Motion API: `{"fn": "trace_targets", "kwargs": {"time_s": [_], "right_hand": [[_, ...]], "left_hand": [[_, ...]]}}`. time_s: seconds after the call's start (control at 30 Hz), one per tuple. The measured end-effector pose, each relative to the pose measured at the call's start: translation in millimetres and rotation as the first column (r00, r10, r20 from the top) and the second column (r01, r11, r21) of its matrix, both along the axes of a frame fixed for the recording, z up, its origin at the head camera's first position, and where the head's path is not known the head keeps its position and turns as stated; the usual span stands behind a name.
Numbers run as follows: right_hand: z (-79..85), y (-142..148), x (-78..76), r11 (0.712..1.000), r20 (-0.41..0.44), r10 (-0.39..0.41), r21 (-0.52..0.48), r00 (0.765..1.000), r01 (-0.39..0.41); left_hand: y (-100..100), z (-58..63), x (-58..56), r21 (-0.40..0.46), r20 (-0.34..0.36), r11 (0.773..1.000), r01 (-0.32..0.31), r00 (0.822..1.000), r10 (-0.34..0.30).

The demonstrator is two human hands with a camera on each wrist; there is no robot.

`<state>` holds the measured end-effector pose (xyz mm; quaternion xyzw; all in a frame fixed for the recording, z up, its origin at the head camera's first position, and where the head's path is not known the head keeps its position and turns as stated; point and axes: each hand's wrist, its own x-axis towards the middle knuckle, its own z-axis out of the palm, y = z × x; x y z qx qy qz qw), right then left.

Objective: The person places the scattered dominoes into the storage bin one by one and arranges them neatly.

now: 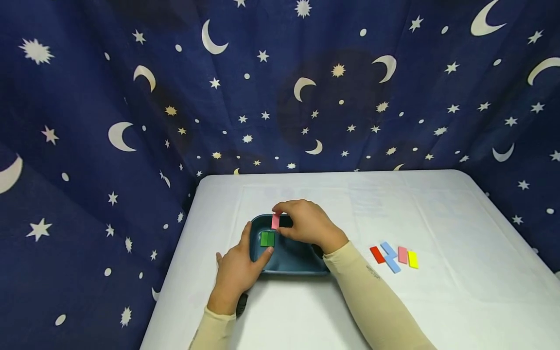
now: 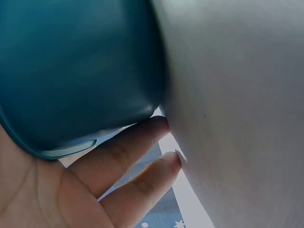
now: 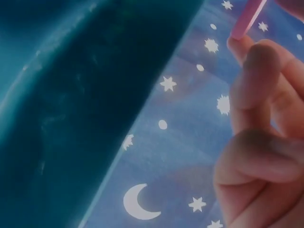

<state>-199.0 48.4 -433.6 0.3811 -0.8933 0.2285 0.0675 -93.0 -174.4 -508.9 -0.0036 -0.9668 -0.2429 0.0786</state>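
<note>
A pink tile (image 1: 275, 221) stands upright over the far left part of a dark teal tray (image 1: 302, 266), pinched between the thumb and fingers of my right hand (image 1: 308, 222). In the right wrist view, only one end of the pink tile (image 3: 248, 20) shows at the fingertips. My left hand (image 1: 239, 267) holds the tray's left side, its thumb over the rim and other fingers along the outside wall. In the left wrist view, two fingers (image 2: 118, 154) lie beside the tray's outer wall (image 2: 80, 71). Two green tiles (image 1: 267, 239) sit side by side inside the tray, near the left thumb.
Right of the tray, on the white-covered table (image 1: 437, 316), lie a red tile (image 1: 377, 254), two light blue tiles (image 1: 392, 264), another pink tile (image 1: 402, 255) and a yellow tile (image 1: 413, 259). A dark blue curtain (image 1: 271, 131) with moons and stars hangs behind and along the sides.
</note>
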Motion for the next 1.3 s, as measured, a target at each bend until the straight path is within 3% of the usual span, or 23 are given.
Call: {"fn": "trace_targets", "kwargs": {"time_s": [0.23, 0.57, 0.8, 1.3], "right_hand": [[-11.0, -10.0, 1.3, 0.992, 0.006, 0.023, 0.120, 1.000, -0.024], [-21.4, -25.7, -1.2, 0.958, -0.001, 0.041, 0.285, 0.999, -0.039], [-22.7, -28.5, 2.6, 0.933, 0.021, 0.001, 0.361, 1.000, -0.009], [-30.2, -31.3, 1.0, 0.917, 0.047, -0.027, 0.399, 0.999, 0.006]], "left_hand": [[1.9, 3.5, -1.1, 0.011, 0.000, 1.000, 0.017, 1.000, -0.017], [-0.6, 4.7, -3.6, 0.004, -0.004, 1.000, 0.009, 1.000, -0.009], [-1.7, 2.0, -1.1, 0.002, -0.001, 1.000, -0.001, 1.000, 0.001], [-1.1, 2.4, 0.6, 0.004, -0.012, 1.000, 0.002, 1.000, -0.002]]}}
